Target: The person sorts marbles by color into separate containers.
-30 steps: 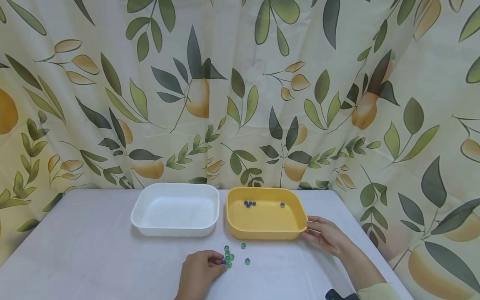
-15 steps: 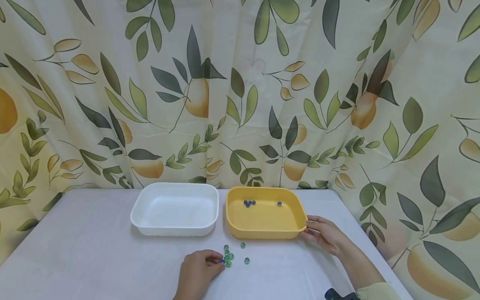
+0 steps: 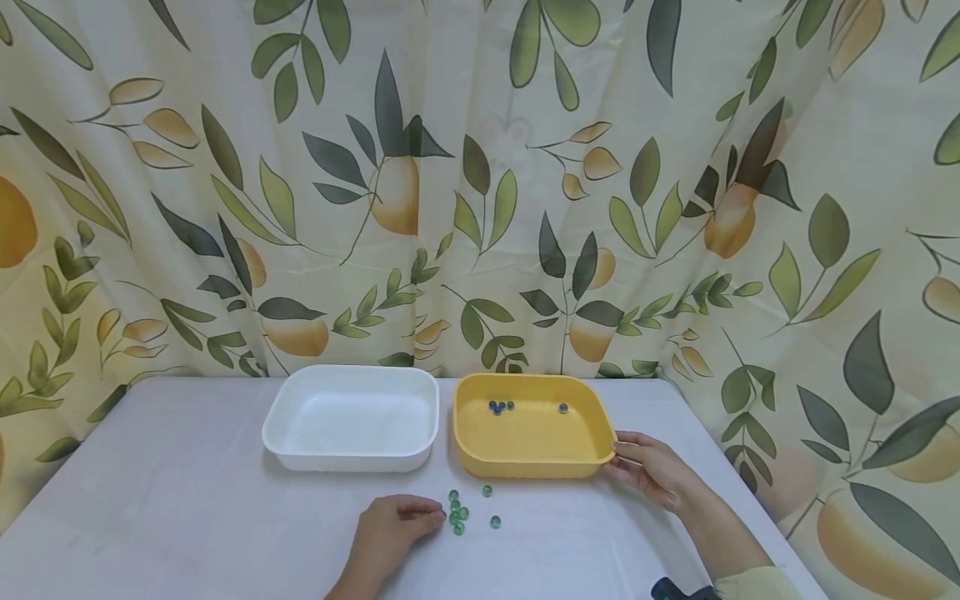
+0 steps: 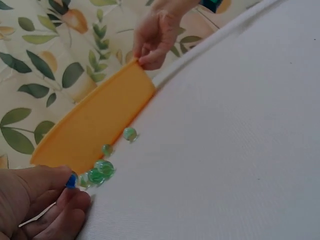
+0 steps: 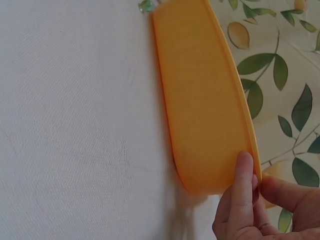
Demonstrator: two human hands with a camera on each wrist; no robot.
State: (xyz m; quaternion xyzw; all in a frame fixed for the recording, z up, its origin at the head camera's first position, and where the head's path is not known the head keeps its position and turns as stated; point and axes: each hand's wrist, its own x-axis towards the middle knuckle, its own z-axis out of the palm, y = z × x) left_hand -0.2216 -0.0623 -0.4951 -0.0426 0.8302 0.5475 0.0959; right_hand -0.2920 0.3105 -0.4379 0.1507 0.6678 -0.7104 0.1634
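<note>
Between thumb and fingertips, my left hand [image 3: 393, 529] pinches a blue marble [image 4: 71, 180], which shows in the left wrist view and is mostly hidden in the head view. Just right of those fingertips lies a cluster of green marbles [image 3: 455, 517] on the white cloth. Two more green marbles, one near the tray [image 3: 487, 491] and one closer to me [image 3: 495, 522], sit apart from it. My right hand [image 3: 651, 471] grips the right rim of the yellow tray [image 5: 205, 100], thumb on one side and fingers on the other. Several blue marbles [image 3: 498, 407] rest inside that tray.
Left of the yellow tray stands a white tray [image 3: 348, 462] with nothing in it. Both stand toward the back of the cloth-covered table [image 3: 187, 500], before a leaf-patterned curtain [image 3: 480, 208]. A dark object [image 3: 678, 590] shows by the right sleeve.
My left hand has drawn slightly left and up from the green cluster, taking the blue marble from beside it. The lone blue marble in the yellow tray has shifted slightly. The right hand keeps its grip.
</note>
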